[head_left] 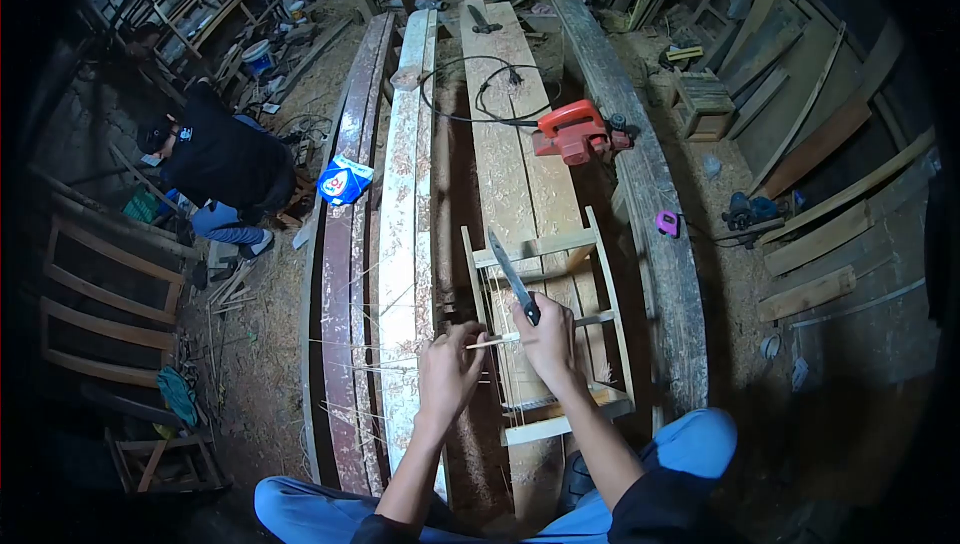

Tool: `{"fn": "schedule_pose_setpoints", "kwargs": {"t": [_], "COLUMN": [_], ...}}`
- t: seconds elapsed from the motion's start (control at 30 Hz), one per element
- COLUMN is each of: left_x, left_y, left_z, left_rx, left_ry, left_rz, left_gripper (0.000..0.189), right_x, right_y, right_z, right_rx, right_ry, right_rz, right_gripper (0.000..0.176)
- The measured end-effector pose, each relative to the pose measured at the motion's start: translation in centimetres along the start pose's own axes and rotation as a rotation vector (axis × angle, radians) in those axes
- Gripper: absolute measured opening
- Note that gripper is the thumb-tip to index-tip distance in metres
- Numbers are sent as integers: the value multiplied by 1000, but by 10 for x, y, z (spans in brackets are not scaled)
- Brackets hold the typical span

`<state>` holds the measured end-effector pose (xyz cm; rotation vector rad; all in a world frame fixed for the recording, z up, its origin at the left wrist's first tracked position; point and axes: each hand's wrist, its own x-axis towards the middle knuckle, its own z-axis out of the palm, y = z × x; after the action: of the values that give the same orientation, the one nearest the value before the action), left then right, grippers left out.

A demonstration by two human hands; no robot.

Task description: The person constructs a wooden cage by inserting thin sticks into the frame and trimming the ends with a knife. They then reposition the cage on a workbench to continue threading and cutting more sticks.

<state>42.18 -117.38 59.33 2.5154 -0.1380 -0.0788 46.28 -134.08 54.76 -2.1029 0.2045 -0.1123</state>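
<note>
Blue-jeaned knee (700, 439) nearest. Over plank's (520, 174) near end, left hand (450, 369) pinching thin stick (492, 341) (likely light, brittle; grip close to cut), right hand (548, 336) clenching knife (512, 274).

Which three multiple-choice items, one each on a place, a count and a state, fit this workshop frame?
1. Where does the red planer lie?
A. on a plank beyond the wooden frame
B. on the sawdust floor at the left
C. in the wearer's lap

2. How many other people show?
A. none
B. one
C. three

3. What is the right hand doing?
A. lying open on the frame
B. closed on a knife, blade pointing away
C. pulling the planer's cable

Answers:
1 A: the planer sits on the pale plank past the frame's far rail.
2 B: a single person crouches at the left.
3 B: its grip is shut on the handle, while the left hand pinches a thin stick.
</note>
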Motion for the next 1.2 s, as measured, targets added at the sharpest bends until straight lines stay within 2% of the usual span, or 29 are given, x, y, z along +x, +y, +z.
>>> {"fn": "schedule_pose_setpoints", "kwargs": {"t": [0.07,0.1,0.13,0.2,0.27,0.33,0.43,0.57,0.67,0.73,0.77,0.8,0.87,0.9,0.93,1.0,1.13,1.2], "left_x": [6,10,10,11,8,8,7,5,6,7,7,4,3,0,-1,0,3,2], "left_y": [0,-3,-6,-6,-14,-14,-15,-26,-19,-21,-23,-19,-6,-1,2,-1,-14,-16], "left_z": [8,12,14,16,29,26,28,39,33,34,33,34,23,25,26,34,42,41], "left_rx": [-179,-185,-188,-201,-305,-280,-297,-328,-312,-228,-263,-313,-314,-381,-443,-454,-381,-390], "left_ry": [132,188,191,57,121,85,110,156,125,124,121,123,142,157,167,176,139,123], "left_rz": [-125,-52,-55,-112,-131,-160,-112,-35,-69,-52,-90,-135,-96,-150,-194,-196,-218,-202], "left_gripper": [37,44,44,45,46,44,43,42,42,43,44,45,50,51,52,52,52,51], "right_x": [5,9,14,26,34,38,36,36,38,36,39,41,38,34,33,37,33,30], "right_y": [-7,-11,-13,-11,-3,-1,3,16,19,20,20,22,28,30,35,35,19,13], "right_z": [10,15,21,35,35,32,37,49,49,56,56,57,56,53,47,43,42,44], "right_rx": [10,20,17,8,-9,185,251,312,313,495,317,318,203,321,399,480,429,419], "right_ry": [4,8,4,41,11,-52,-21,-17,-72,6,-32,-37,-79,-69,-120,-161,-219,-164], "right_rz": [-20,-40,-43,-35,11,101,17,20,44,12,52,51,49,22,80,98,178,172], "right_gripper": [27,30,30,30,27,24,19,14,13,12,11,11,11,14,15,15,12,13]}}
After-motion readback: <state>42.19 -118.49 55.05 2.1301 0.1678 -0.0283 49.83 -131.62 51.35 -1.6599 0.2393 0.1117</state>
